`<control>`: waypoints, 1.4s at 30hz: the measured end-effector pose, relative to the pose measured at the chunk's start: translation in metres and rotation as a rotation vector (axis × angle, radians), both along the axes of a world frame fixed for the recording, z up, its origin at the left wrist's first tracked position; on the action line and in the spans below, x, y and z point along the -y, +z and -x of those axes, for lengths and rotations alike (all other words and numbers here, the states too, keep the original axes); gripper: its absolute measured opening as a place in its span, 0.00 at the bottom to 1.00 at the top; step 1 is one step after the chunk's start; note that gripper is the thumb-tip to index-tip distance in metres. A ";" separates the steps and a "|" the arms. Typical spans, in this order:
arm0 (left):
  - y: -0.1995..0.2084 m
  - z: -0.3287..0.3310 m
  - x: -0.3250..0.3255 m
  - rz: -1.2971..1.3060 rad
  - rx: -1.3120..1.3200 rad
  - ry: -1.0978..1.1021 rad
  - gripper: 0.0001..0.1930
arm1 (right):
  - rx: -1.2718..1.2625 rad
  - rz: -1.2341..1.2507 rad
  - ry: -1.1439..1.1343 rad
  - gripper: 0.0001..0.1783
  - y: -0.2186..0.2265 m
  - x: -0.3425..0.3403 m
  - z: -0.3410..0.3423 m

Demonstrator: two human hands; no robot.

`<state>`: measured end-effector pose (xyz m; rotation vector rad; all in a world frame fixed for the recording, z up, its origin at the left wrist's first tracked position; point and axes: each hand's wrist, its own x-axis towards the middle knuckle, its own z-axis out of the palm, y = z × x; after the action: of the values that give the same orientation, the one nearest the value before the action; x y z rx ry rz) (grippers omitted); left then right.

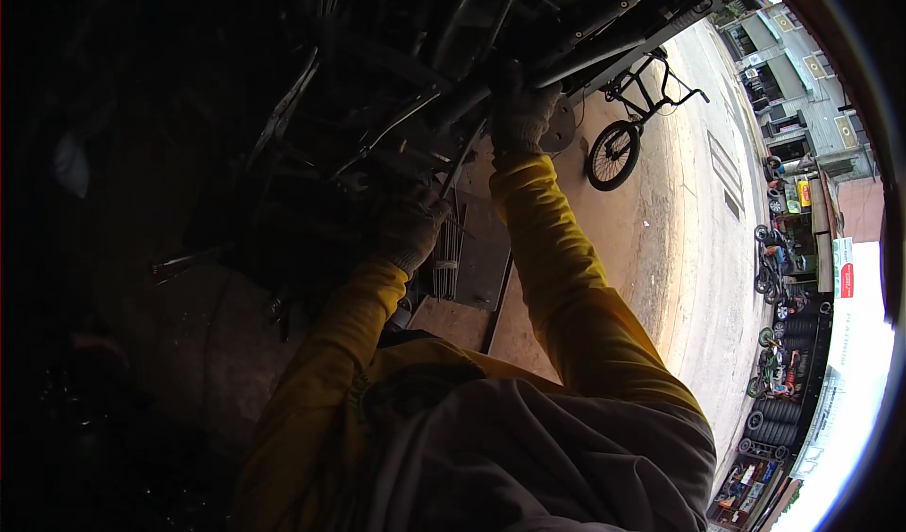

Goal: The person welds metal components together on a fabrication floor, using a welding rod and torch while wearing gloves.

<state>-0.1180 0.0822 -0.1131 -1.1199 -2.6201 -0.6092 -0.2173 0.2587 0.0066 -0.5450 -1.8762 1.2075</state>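
Observation:
My left hand [411, 223], in a grey knit glove, is closed beside a cluster of dark metal parts. A thin metal bar [462, 161] slants up and to the right from its fingers. Farther forward and to the right, my right hand [524, 115], gloved too, reaches up among dark bars and tubes. Its fingers curl in deep shadow, and what they grip cannot be made out. A thick dark tube [464, 101] lies just left of it, and a round grey plate [561, 124] shows beside its wrist. Both forearms wear yellow sleeves.
Bundled thin rods [448, 258] stand below my left hand. A black bicycle [623, 136] is on the pavement to the right. Across the road [713, 277] are tyres [779, 419], motorcycles [774, 362] and shopfronts. Deep shadow hides most of the left side.

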 end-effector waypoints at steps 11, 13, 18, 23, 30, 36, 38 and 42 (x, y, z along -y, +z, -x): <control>-0.003 -0.004 -0.006 -0.046 0.059 0.009 0.08 | -0.219 0.087 0.256 0.23 -0.038 -0.021 -0.031; 0.002 -0.004 -0.008 -0.010 0.124 0.002 0.10 | -0.308 0.335 0.362 0.20 -0.042 -0.021 -0.066; 0.003 -0.002 -0.004 0.112 0.056 0.021 0.13 | 0.268 0.455 0.390 0.20 -0.066 -0.019 -0.146; 0.003 -0.002 -0.003 0.015 -0.094 0.025 0.11 | 0.389 0.726 0.611 0.19 -0.110 -0.003 -0.193; 0.002 -0.001 -0.002 0.128 0.046 -0.026 0.16 | 0.606 0.473 0.534 0.17 -0.110 -0.014 -0.186; 0.006 -0.001 -0.008 0.106 0.182 -0.037 0.21 | 0.738 0.536 0.585 0.15 -0.133 -0.018 -0.190; 0.009 -0.001 -0.011 0.092 0.169 -0.019 0.21 | 0.735 0.531 0.600 0.14 -0.131 -0.019 -0.188; 0.008 0.002 -0.011 -0.008 0.134 -0.024 0.18 | 0.699 0.682 0.618 0.12 -0.120 -0.021 -0.180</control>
<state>-0.1195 0.0932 -0.1046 -1.1475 -2.7163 -0.7229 -0.0375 0.2793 -0.1133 -0.8621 -2.2646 2.3384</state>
